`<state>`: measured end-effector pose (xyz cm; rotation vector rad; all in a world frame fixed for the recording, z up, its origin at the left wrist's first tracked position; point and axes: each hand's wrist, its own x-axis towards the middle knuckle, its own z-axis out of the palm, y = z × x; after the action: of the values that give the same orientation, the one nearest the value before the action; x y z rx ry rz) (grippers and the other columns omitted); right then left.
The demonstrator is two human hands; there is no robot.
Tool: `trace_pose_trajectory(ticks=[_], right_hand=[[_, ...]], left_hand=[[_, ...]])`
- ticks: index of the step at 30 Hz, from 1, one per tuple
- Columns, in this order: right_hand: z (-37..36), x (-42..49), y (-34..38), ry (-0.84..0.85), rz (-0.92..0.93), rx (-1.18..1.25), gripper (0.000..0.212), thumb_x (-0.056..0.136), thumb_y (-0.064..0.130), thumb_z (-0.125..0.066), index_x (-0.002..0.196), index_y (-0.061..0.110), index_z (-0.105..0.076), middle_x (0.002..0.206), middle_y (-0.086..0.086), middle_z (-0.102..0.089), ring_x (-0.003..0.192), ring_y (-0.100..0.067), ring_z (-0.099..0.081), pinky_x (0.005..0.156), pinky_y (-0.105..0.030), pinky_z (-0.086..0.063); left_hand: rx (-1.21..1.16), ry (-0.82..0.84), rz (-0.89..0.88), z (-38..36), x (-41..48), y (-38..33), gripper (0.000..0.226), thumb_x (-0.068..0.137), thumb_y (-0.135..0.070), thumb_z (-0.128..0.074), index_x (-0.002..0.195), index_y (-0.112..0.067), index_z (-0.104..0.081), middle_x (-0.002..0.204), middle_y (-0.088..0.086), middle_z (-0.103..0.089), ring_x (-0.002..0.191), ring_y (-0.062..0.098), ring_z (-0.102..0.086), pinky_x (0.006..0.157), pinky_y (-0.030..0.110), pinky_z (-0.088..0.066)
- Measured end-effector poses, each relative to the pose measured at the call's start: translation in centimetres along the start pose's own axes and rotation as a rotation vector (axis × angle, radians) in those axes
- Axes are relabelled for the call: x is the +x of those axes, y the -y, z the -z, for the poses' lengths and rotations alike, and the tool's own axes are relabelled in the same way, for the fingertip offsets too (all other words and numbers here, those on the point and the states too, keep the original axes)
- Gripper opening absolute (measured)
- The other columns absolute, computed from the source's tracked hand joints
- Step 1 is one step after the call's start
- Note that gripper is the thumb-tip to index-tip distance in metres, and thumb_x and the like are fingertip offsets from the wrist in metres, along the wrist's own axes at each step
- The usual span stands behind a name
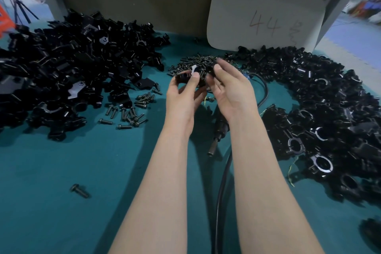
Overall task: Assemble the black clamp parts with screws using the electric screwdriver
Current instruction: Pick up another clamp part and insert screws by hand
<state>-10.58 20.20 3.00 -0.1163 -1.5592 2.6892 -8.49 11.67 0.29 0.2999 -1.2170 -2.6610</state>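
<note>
White card [266,16] at table's back wall bore handwritten "44" in red; scribbled marks right of it were unreadable.

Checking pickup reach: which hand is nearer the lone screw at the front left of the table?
Left. The left hand is up and right of the lone screw; the right hand sits farther right, beyond the left.

Dim cool light, soft shadows under both forearms, glints on black parts, wide-angle bending and blur at edges
</note>
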Motion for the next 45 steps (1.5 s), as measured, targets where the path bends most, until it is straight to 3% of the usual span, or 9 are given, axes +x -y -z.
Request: trace_pose_trajectory(ticks=[5, 9, 15, 21, 25, 30, 37, 42, 45], right_hand=[[-0.1, 0.1, -0.3, 0.051, 0.054, -0.295, 0.032, 0.093, -0.003, -0.053, 0.125, 0.002, -0.057, 0.106, -0.013, -0.064, 0.079, -0.010, -0.068, 0.082, -0.022, -0.056], [-0.4, 0.0, -0.4, 0.103, 0.096, -0.587, 0.040, 0.094, -0.002, -0.049, 0.132, 0.009, -0.054, 0.125, -0.015, -0.060, 0.085, -0.008, -0.067, 0.090, -0.027, -0.054], [-1.0, -0.7, -0.3, 0.089, 0.316, -0.977, 0.035, 0.095, 0.013, -0.052, 0.128, 0.023, -0.058, 0.118, 0.002, -0.064, 0.105, -0.003, -0.055, 0.098, -0.025, -0.044], [-0.9, -0.8, -0.3, 0.063, 0.332, -0.895, 0.026, 0.094, 0.012, -0.055, 0.115, 0.024, -0.066, 0.095, 0.013, -0.062, 0.097, -0.002, -0.059, 0.091, -0.023, -0.049], [-0.6, -0.5, -0.5, 0.074, 0.332, -0.915, 0.019, 0.092, 0.016, -0.059, 0.107, 0.027, -0.066, 0.087, 0.007, -0.055, 0.075, -0.004, -0.050, 0.079, -0.024, -0.049], [0.2, -0.5, 0.1, 0.216, 0.341, -0.976, 0.017, 0.092, 0.015, -0.059, 0.106, 0.026, -0.060, 0.123, 0.013, -0.047, 0.121, -0.010, -0.047, 0.106, -0.032, -0.038], [1.2, 0.1, 0.9, 0.240, 0.267, -1.152, 0.029, 0.090, 0.022, -0.063, 0.119, 0.019, -0.064, 0.105, 0.003, -0.065, 0.099, -0.011, -0.060, 0.094, -0.029, -0.048], [0.6, 0.0, 0.8, 0.100, 0.273, -0.941, 0.026, 0.086, 0.022, -0.069, 0.111, 0.018, -0.063, 0.103, 0.002, -0.067, 0.098, -0.012, -0.062, 0.093, -0.030, -0.050], [-0.2, -0.2, 0.5, 0.123, 0.254, -0.954, 0.029, 0.085, 0.024, -0.071, 0.112, 0.017, -0.063, 0.098, 0.005, -0.066, 0.098, -0.012, -0.063, 0.093, -0.032, -0.051]], left_hand=[[0.165, -0.027, -0.150, 0.4, 0.1, 0.0, 0.051, 0.098, -0.011, -0.054, 0.142, -0.032, -0.038, 0.129, 0.011, -0.055, 0.107, 0.025, -0.067, 0.085, 0.025, -0.057], [0.200, -0.073, -0.102, 0.2, 0.3, 0.3, 0.041, 0.103, -0.006, -0.039, 0.136, -0.026, -0.050, 0.134, 0.011, -0.056, 0.112, 0.021, -0.063, 0.096, 0.032, -0.053], [0.074, -0.063, 0.011, 0.5, 0.5, 0.3, 0.031, 0.101, -0.008, -0.047, 0.131, -0.001, -0.050, 0.104, 0.010, -0.066, 0.087, 0.016, -0.066, 0.079, 0.024, -0.057], [-0.158, 0.016, 0.017, 0.3, 0.1, -0.5, 0.017, 0.099, -0.007, -0.051, 0.115, -0.005, -0.047, 0.106, 0.017, -0.065, 0.083, 0.017, -0.069, 0.075, 0.023, -0.059], [-0.043, 0.033, -0.028, 0.1, -0.1, -0.3, 0.021, 0.096, -0.008, -0.057, 0.115, -0.009, -0.047, 0.114, 0.019, -0.064, 0.091, 0.025, -0.067, 0.078, 0.026, -0.058], [0.117, 0.057, -0.056, 0.8, 0.3, -0.5, 0.015, 0.095, -0.011, -0.059, 0.110, -0.012, -0.054, 0.096, 0.005, -0.069, 0.081, 0.017, -0.070, 0.075, 0.025, -0.058], [0.225, -0.018, -0.061, 0.9, 0.5, 0.0, 0.003, 0.099, -0.014, -0.053, 0.102, -0.013, -0.053, 0.100, 0.010, -0.069, 0.076, 0.013, -0.070, 0.062, 0.018, -0.054], [0.314, -0.036, -0.052, 0.1, 0.6, 0.7, 0.024, 0.101, -0.022, -0.046, 0.123, -0.014, -0.053, 0.111, 0.003, -0.065, 0.100, 0.015, -0.065, 0.094, 0.031, -0.051], [0.157, 0.007, -0.020, -0.2, 0.6, 0.6, 0.023, 0.103, -0.017, -0.040, 0.123, -0.021, -0.051, 0.121, 0.006, -0.062, 0.105, 0.014, -0.063, 0.091, 0.024, -0.051]])
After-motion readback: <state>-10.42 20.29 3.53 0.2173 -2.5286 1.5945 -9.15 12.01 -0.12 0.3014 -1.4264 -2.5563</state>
